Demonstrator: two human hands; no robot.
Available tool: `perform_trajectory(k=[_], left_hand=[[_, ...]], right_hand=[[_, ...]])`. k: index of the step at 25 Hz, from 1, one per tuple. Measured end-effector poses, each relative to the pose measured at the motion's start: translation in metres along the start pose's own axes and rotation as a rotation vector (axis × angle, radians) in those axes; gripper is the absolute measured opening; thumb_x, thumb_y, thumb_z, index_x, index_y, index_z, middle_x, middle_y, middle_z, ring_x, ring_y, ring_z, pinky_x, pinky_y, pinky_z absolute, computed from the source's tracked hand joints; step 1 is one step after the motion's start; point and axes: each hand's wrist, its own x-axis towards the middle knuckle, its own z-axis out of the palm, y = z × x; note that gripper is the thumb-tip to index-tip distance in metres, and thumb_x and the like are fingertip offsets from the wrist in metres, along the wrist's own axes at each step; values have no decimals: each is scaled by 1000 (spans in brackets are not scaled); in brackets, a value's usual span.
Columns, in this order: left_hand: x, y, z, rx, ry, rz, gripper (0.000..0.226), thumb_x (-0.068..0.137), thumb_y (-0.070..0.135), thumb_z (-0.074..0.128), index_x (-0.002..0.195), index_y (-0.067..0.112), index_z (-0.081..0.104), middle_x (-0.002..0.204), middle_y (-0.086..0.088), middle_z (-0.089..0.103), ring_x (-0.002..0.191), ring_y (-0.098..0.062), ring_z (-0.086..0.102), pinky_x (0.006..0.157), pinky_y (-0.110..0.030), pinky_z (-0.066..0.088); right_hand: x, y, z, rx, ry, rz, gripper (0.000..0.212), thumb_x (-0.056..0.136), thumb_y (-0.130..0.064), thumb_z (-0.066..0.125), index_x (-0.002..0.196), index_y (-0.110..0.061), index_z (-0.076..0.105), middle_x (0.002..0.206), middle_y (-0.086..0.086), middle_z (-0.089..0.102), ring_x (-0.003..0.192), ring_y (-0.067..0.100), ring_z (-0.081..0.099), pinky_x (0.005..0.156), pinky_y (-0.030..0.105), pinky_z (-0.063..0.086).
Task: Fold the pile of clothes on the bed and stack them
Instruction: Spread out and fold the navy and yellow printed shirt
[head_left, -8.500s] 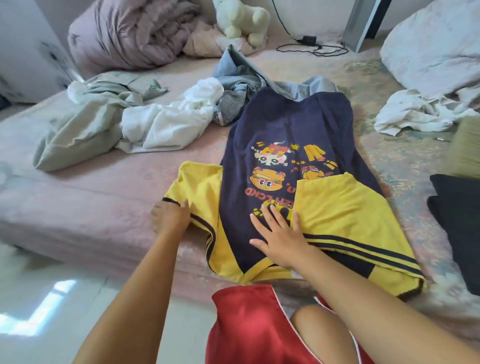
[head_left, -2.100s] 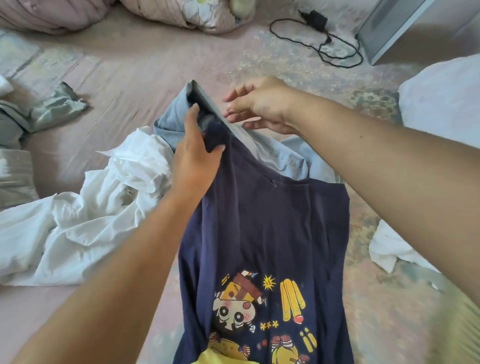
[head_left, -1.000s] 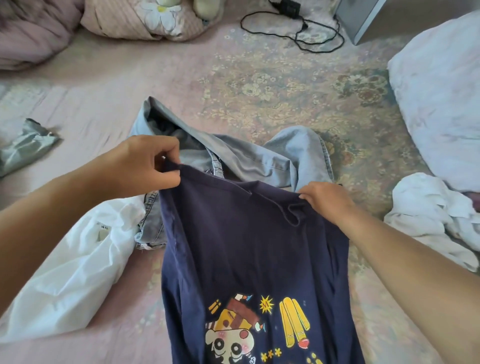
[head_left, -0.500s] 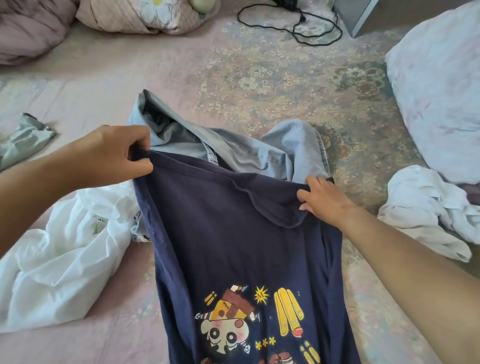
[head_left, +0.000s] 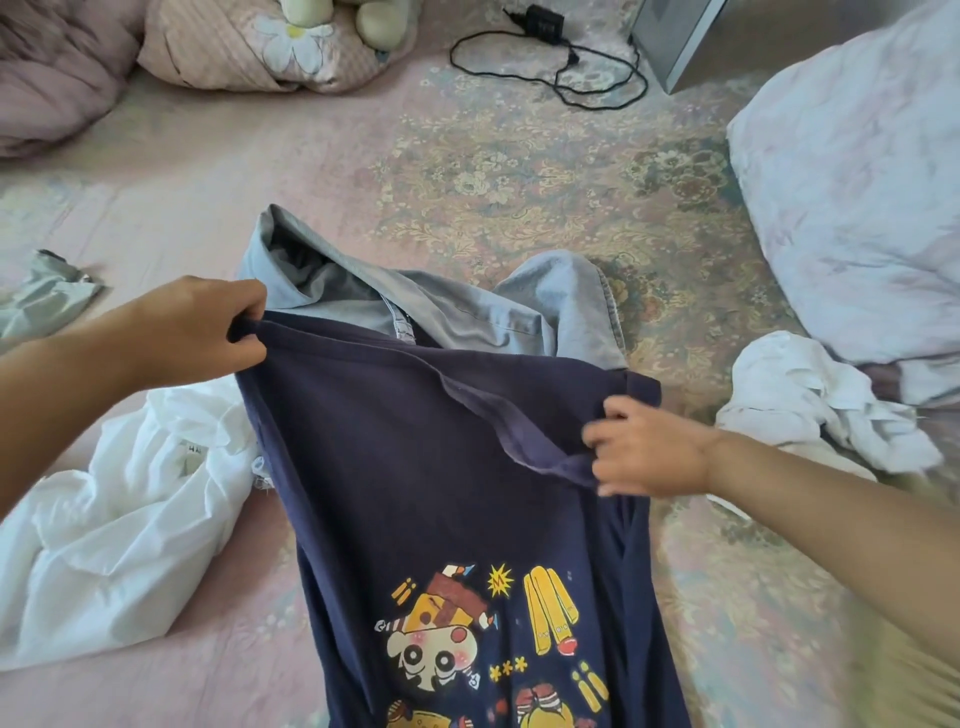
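T-shirt, navy, lay lengthwise on the bed, running from its far hem toward the person. Left hand pinched one hem corner, right hand gripped the other, equally near.

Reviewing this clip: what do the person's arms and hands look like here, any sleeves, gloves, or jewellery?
Both forearms are bare as far as the frame shows: no sleeves visible. The left hand and right hand wear no gloves, and no rings, watch or bracelet show at either wrist.
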Motion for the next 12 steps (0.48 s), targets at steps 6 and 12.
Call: perform_trajectory(k=[6,12], left_hand=[[-6,-17,10,296,-182,-97,23,81,9,57,75,15,36,77,-5,50,76,-29,50,69,-37,41],[-24,-47,25,475,-222,-205,16,81,13,55,93,14,44,76,-6,47,79,-31,54,74,-38,47]], right_hand=[[-94,18,-9,477,-464,615,13,98,-37,44,102,-24,43,114,1,61,99,21,55,84,30,41],[-151,23,-8,122,-224,266,14,95,-28,49,89,-22,60,86,0,64,75,20,54,76,28,32]])
